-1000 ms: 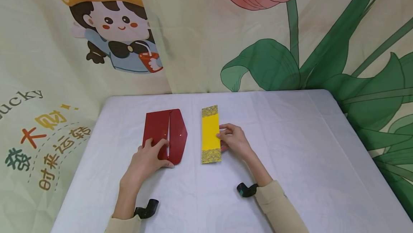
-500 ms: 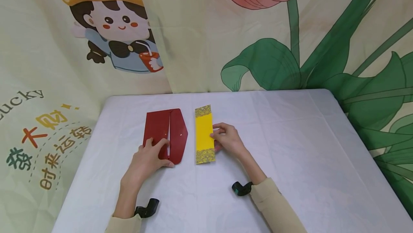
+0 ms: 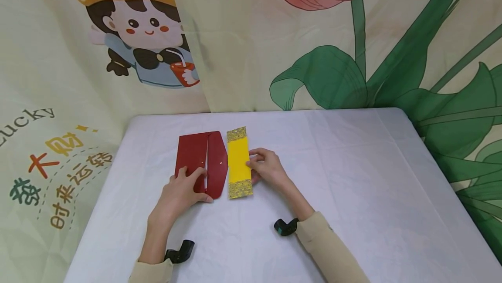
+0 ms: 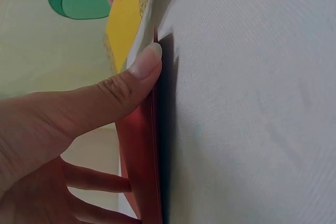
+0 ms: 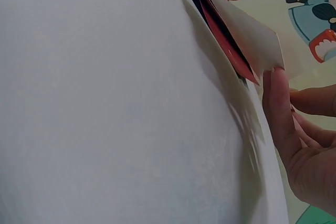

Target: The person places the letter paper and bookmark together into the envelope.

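On the table lies a dark red envelope, its pointed flap folded out to the right and a narrow slit showing by the fold. My left hand holds it at the near end, fingers bent onto its face and thumb at its near edge. My right hand pinches the right edge of a yellow paper strip with patterned bands at both ends. The strip is tilted, its left edge beside the flap's tip. In the right wrist view, the strip's pale underside faces the camera.
A white cloth covers the table. Behind the table hangs a printed fabric backdrop with a cartoon figure and a flower. Black wrist cameras sit on both forearms, the left one and the right one.
My right hand has carried the yellow paper strip leftward, from a gap's distance up to the tip of the envelope's flap. The left hand and the red envelope have stayed in place.
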A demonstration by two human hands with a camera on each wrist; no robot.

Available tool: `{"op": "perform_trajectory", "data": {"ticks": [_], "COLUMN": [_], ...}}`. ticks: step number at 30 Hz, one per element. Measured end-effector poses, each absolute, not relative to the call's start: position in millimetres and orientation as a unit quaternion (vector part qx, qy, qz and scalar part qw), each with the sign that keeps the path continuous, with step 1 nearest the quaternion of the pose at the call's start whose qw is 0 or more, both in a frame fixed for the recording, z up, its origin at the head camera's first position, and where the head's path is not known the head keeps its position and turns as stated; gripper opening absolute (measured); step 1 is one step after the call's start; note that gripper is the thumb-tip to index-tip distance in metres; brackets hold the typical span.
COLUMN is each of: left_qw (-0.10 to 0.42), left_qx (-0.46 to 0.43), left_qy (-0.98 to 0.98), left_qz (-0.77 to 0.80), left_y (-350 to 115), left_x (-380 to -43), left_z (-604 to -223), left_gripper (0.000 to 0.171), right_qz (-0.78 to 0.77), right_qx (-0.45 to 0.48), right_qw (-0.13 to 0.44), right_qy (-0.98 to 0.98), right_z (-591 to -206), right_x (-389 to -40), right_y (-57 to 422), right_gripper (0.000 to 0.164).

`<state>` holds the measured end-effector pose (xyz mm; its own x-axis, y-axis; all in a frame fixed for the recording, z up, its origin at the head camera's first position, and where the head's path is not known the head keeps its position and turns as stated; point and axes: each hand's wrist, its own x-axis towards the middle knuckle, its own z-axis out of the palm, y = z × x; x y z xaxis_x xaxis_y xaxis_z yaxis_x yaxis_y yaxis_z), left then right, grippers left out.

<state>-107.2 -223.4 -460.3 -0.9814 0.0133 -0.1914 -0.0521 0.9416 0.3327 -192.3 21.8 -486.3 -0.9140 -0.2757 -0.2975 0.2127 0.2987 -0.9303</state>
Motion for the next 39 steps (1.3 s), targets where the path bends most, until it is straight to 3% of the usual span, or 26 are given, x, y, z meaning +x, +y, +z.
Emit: {"op": "perform_trajectory", "data": {"ticks": [23,39], "left_qw": [0.097,0.097], "left_qx": [-0.011,-0.013], "left_qy": [0.981,0.981], "left_qz": [0.168,0.167], "left_y": [-225,-223], "left_x": [-107,-107], "left_z": [-460,-459], "left_gripper": [0.076,0.074], "right_qz": [-0.592,-0.568], "right_qx": [-0.039,-0.074], "right_qw": [0.227,0.211], "right_qy": [0.773,0.792], "right_z": [-488,-492], "right_x": [-200,-202], "right_y": [-14,-28], "right_gripper": [0.037,0.036]}}
